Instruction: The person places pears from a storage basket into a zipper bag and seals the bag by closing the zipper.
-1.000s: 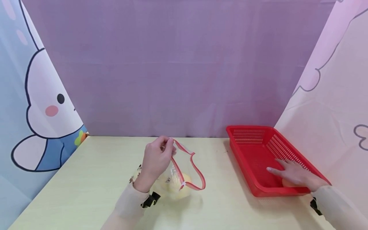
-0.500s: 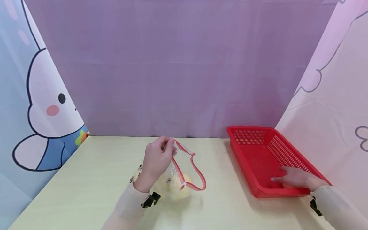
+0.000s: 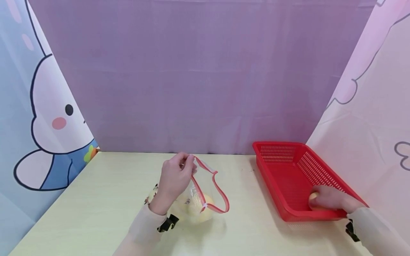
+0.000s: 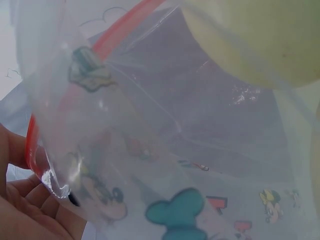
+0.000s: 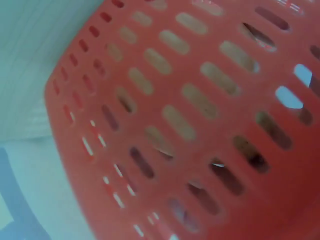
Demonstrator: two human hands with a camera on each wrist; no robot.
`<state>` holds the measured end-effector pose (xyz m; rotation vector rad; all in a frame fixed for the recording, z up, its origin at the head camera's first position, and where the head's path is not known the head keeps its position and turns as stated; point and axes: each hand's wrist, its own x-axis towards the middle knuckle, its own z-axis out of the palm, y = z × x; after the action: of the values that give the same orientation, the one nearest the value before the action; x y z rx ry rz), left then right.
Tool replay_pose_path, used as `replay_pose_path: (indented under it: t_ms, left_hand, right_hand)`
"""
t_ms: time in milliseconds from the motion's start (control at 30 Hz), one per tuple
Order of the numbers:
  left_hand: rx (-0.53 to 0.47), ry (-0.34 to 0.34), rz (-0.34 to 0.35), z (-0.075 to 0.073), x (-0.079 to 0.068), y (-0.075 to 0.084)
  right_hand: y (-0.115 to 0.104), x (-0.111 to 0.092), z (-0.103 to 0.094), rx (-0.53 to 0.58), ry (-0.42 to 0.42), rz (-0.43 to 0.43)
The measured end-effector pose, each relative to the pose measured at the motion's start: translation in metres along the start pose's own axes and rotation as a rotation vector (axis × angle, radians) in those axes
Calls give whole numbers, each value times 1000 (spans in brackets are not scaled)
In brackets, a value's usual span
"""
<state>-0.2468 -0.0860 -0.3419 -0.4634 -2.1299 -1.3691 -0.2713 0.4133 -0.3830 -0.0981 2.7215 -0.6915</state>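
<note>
Moved since a second ago: right hand (image 3: 330,197), from spread fingers over the near end of a red basket (image 3: 307,215) to fingers curled down inside it. Next to no change at the left hand (image 3: 174,174).

At far left, a pale blue hanging (image 3: 16,135) with a white cartoon figure; beside it, a purple cloth (image 3: 205,78) across the back. Below, a pale table (image 3: 112,192). Over it, with a black strap (image 3: 168,223) at the wrist, left thumb and fingers together, clamped on the edge of a clear plastic bag (image 3: 194,193). Red-banded at the mouth, gaping towards the right; printed with cartoon figures, in the left wrist view. Low inside the bag, pale yellow round fruit (image 3: 205,211), blurred by the plastic.

Well apart to the right, on the table, the slotted basket. In its near right corner, a yellowish round thing (image 3: 313,200), clamped in the right hand, partly covered by it; fingertips hidden. In the right wrist view, mostly slotted red wall. At far right, a pale pink hanging (image 3: 374,124) with outlined shapes.
</note>
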Motion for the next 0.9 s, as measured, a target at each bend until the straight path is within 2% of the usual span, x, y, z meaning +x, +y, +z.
replay_pose_path:
  t_ms: [233, 400, 900]
  left_hand:
    - [1, 0, 5, 0, -1, -1]
    - [6, 2, 9, 0, 0, 0]
    - [5, -4, -2, -1, -1, -1]
  right_hand:
    - [-9, 3, -2, -58, 108, -22]
    - [-21, 4, -2, -105, 177, -73]
    - [-56, -3, -1, -102, 239, -143]
